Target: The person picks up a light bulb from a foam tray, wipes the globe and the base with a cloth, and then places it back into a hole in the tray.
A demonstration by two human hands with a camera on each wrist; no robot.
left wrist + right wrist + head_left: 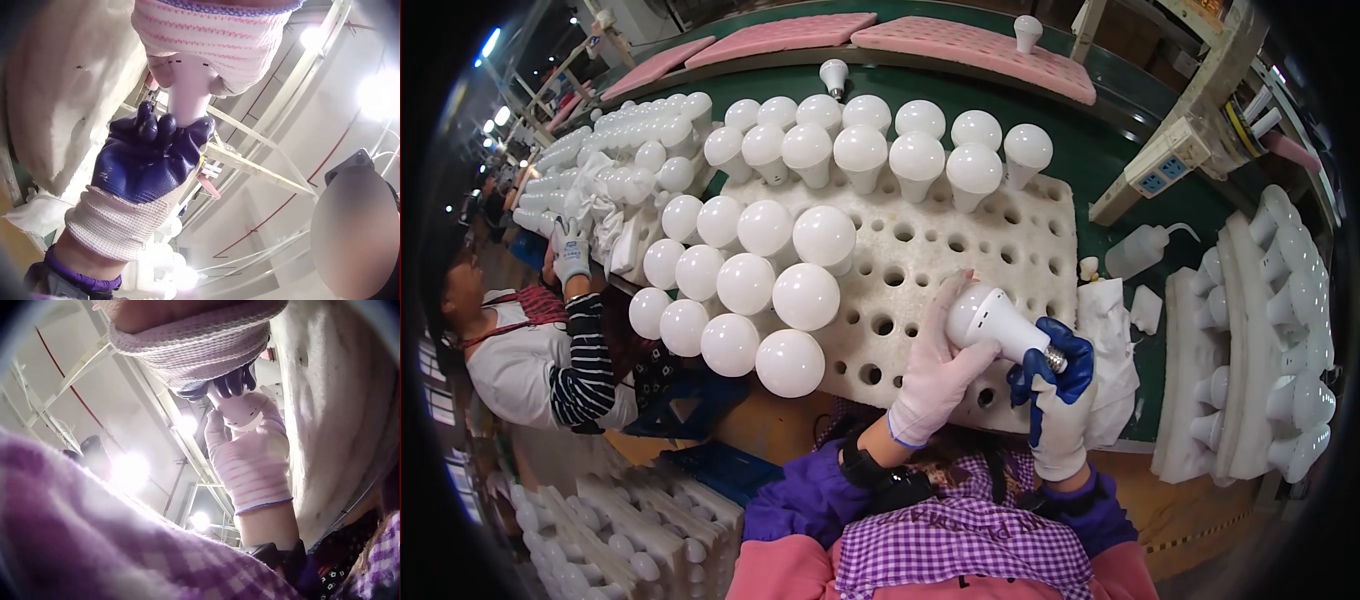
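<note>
At the left there is another person (515,365) with striped sleeves (585,345). Then a foam block (930,258) with holes carries rows of white bulbs (746,283). Above its near right part is one tilted bulb (1005,326): the left hand (935,378), in pale glove, grips its round head; the right hand (1060,405), in blue-coated glove, grips its screw end. Beside this are a white cloth (1106,350), then a squeeze bottle (1138,253).

Left glove (935,380): white knit, pink stripes (255,467), blue-violet cuff edge (265,506). Right glove (1060,410): white knit, fingers (1077,350) coated dark blue. Black strap (862,466) on left wrist. Sleeves (800,500) pink above, purple below. Apron (960,555) purple-white check (dark lettering (940,520), too small to read).
</note>
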